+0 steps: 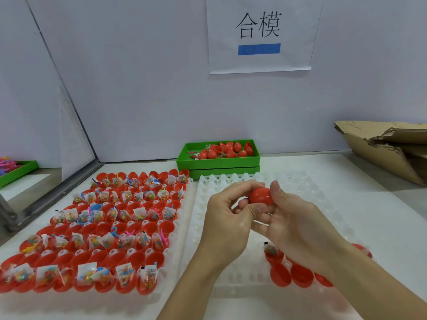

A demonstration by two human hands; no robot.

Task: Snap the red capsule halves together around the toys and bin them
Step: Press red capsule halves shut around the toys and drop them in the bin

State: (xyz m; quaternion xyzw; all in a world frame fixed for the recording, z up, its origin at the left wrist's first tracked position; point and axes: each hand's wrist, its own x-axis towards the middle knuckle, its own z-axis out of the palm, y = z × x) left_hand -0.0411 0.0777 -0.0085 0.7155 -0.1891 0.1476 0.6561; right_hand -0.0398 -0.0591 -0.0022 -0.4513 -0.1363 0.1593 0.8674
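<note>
Both hands hold one red capsule [261, 196] above the right white tray [300, 188]. My left hand [227, 215] pinches its left side with curled fingers, and my right hand [291, 218] grips its right side, thumb on top. The left white tray [188, 204] holds several rows of open red halves [136, 229], many with small bagged toys [124, 273]. A few red halves [300, 276] and one bagged toy [270, 249] sit in the right tray under my right forearm. The green bin [218, 163] at the back holds several closed red capsules [227, 150].
A torn cardboard box [388, 146] lies at the far right. Another green tray [18, 172] with pink toys sits at the far left behind a partition. A paper sign [260, 33] hangs on the back wall.
</note>
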